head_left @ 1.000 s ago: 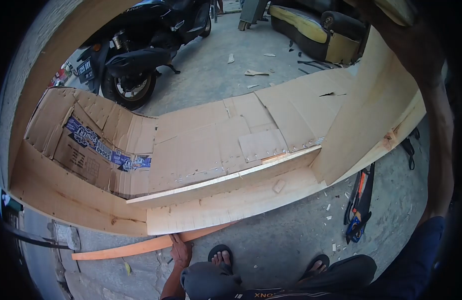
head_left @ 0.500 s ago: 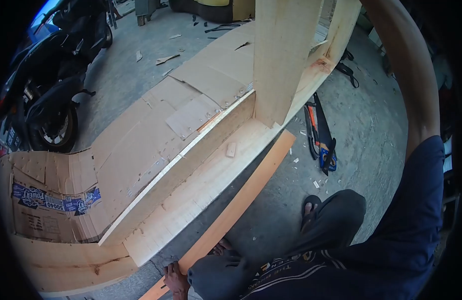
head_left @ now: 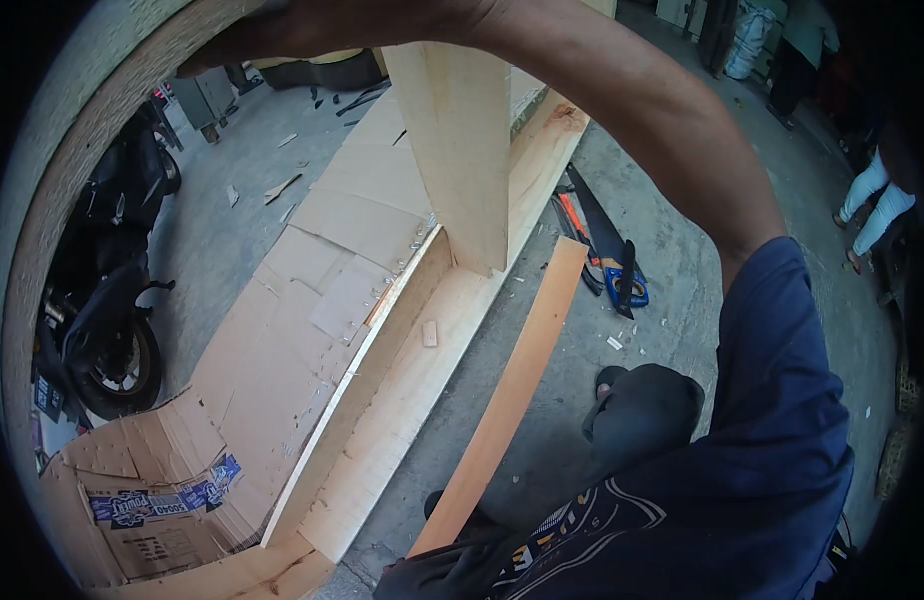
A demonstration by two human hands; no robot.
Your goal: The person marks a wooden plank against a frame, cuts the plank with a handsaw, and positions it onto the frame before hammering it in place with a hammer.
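Note:
My right hand [head_left: 317,30] is raised across the top of the view, dark and partly cut off. Its fingers seem closed on a pale wooden board [head_left: 107,110], which looms close to the camera and looks curved along the left edge. My left hand is out of sight. A thin orange-brown plank [head_left: 507,400] leans by my legs, its lower end hidden by my clothes. Beside it lies a long wooden frame [head_left: 382,445] with a small wood block [head_left: 430,334] inside. An upright board [head_left: 457,150] rises from the frame.
Cardboard sheeting [head_left: 292,290] covers the frame's left side. A handsaw [head_left: 607,240] and wood scraps lie on the concrete floor. A motorcycle [head_left: 112,310] stands at the left. Another person's legs [head_left: 877,205] show at the right, and a further person [head_left: 802,60] behind.
My right arm has swung left across the top, bringing the hand and pale board into view. My left hand, earlier on the thin plank, has left the view. The camera view has shifted right.

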